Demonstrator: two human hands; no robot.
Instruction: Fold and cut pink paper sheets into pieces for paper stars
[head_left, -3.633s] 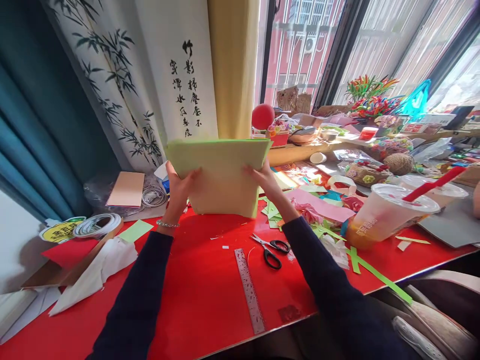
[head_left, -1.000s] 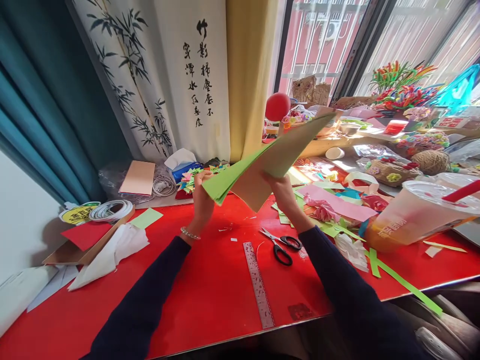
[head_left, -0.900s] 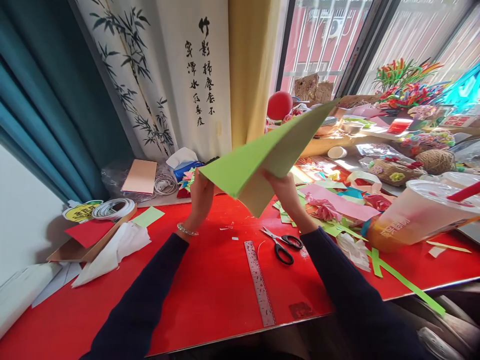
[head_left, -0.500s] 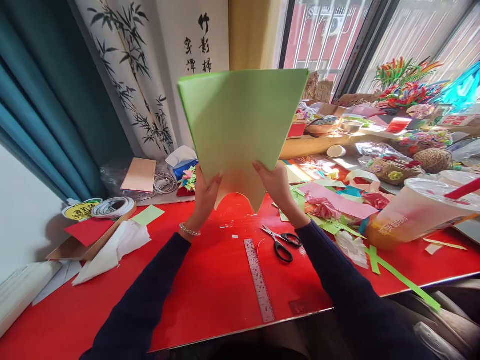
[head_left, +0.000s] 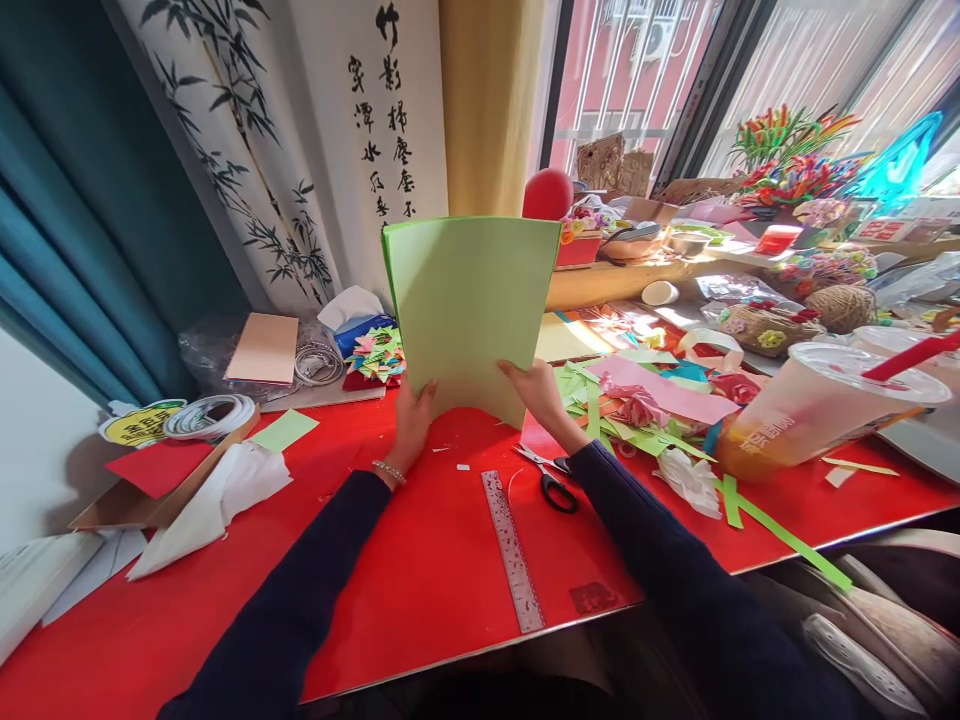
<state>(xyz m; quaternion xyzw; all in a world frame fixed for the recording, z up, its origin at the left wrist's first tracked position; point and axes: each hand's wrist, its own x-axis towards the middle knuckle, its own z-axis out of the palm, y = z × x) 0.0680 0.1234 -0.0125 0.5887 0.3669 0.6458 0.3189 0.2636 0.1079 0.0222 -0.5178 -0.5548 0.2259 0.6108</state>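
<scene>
A stack of light green paper [head_left: 474, 310] stands upright in front of me, its lower edge bowed up in the middle. My left hand [head_left: 412, 420] grips the lower left side, thumb on the near face. On the lower right side, my right hand [head_left: 538, 395] holds it the same way. The far fingers of both hands are hidden behind the sheets. Below the paper, a clear ruler [head_left: 511, 550] lies on the red table [head_left: 405, 600]. Black-handled scissors [head_left: 556, 490] rest near my right forearm, partly covered by the sleeve.
Coloured paper scraps [head_left: 637, 400] pile up at the right, beside a large drink cup [head_left: 795, 410] with a red straw. At the left are a cardboard tray [head_left: 161, 510], white tissue [head_left: 217, 500] and a small green sheet [head_left: 286, 430]. A folded-paper bundle [head_left: 375, 355] sits behind my left hand.
The green paper stack has come down, its top edge now lower in view and a red balloon showing behind it. Both hands still hold it. The camera view has shifted slightly.
</scene>
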